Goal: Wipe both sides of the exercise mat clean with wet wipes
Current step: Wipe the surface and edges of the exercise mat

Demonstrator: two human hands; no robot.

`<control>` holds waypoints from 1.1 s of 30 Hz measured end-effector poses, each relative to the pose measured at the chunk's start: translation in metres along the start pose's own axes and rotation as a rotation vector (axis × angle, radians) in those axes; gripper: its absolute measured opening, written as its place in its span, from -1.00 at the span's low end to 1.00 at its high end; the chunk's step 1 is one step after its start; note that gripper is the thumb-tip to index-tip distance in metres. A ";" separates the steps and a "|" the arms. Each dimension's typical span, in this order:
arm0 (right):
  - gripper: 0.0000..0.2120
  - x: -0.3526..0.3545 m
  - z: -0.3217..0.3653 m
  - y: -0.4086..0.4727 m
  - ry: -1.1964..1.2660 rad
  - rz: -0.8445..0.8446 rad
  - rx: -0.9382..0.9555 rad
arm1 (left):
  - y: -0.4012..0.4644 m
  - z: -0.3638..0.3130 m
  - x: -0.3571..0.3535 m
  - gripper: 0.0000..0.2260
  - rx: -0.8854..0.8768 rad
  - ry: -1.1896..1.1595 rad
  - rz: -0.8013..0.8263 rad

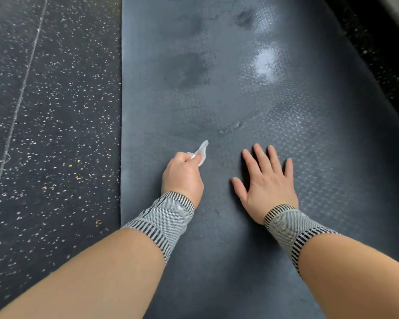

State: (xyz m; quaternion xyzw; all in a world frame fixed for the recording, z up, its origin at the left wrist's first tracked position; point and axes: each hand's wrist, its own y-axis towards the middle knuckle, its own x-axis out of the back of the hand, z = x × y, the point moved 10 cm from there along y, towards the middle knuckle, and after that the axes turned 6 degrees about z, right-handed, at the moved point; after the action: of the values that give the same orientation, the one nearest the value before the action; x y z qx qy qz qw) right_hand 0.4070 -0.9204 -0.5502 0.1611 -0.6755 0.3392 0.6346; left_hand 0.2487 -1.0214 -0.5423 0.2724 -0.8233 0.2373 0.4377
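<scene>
A dark grey textured exercise mat [217, 93] lies flat on the floor and runs away from me. Its right part shines wet, and darker patches mark its far middle. My left hand [182, 176] grips a small crumpled white wet wipe [199, 154] near the mat's left side; the wipe sticks out past my fingers just above the surface. My right hand [266, 183] lies flat on the mat with its fingers spread, palm down, a little to the right of the left hand. Both wrists wear striped grey knit bands.
Black rubber flooring with white and yellow speckles [55, 134] lies left of the mat, crossed by a pale seam line [16, 111]. A strip of the same dark floor [378, 54] borders the mat's right edge, with a pale surface in the top right corner.
</scene>
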 end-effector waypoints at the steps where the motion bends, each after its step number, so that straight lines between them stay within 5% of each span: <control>1: -0.31 0.002 -0.001 0.000 0.021 -0.013 -0.004 | -0.008 -0.007 -0.005 -0.74 -0.030 -0.001 0.016; 7: -0.40 0.008 -0.003 -0.003 0.089 -0.060 -0.003 | -0.031 -0.065 -0.009 -0.62 -0.431 0.083 0.147; 10: -0.44 0.010 -0.003 -0.003 0.108 -0.086 -0.007 | 0.036 -0.040 0.024 -0.71 -0.182 0.166 -0.031; 14: -0.45 0.009 -0.004 -0.003 0.124 -0.087 -0.015 | 0.068 -0.026 0.009 -0.84 0.104 0.109 -0.007; 17: -0.49 0.012 -0.006 -0.005 0.179 -0.117 -0.022 | 0.039 -0.066 -0.027 -0.58 -0.082 0.143 0.070; 24: -0.56 0.020 -0.010 -0.008 0.283 -0.219 -0.025 | -0.002 -0.092 -0.047 -0.70 -0.601 0.250 0.289; 29: -0.55 0.019 -0.010 -0.007 0.286 -0.217 -0.033 | 0.068 -0.059 -0.001 -0.86 -0.084 0.036 0.025; 33: -0.48 0.018 -0.012 -0.007 0.325 -0.208 -0.027 | 0.037 -0.101 -0.041 -0.55 -0.165 0.079 0.173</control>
State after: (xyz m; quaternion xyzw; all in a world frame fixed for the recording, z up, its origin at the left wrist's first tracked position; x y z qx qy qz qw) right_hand 0.4182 -0.9138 -0.5309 0.1644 -0.5483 0.2842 0.7691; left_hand 0.3033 -0.9201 -0.5315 0.1536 -0.8426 0.2164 0.4686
